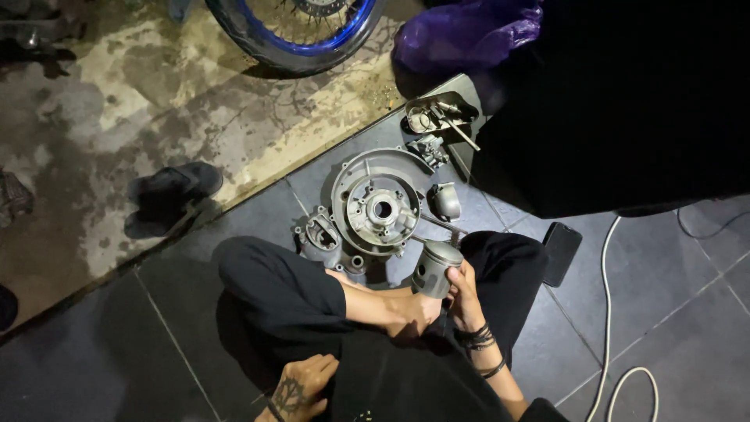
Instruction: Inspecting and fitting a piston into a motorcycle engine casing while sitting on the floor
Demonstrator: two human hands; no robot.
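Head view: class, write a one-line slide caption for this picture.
Seated cross-legged on dark tiles, a person's right hand holds a metal piston beside an engine casing; the left hand rests on the lap.

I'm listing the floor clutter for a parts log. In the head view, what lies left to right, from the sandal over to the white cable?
Black sandal → engine case → piston in the right hand → black phone → white cable.

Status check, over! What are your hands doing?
Right hand gripping the grey metal piston. Left hand resting on the lap, empty. Engine casing on the tiles just ahead; nothing blocking.
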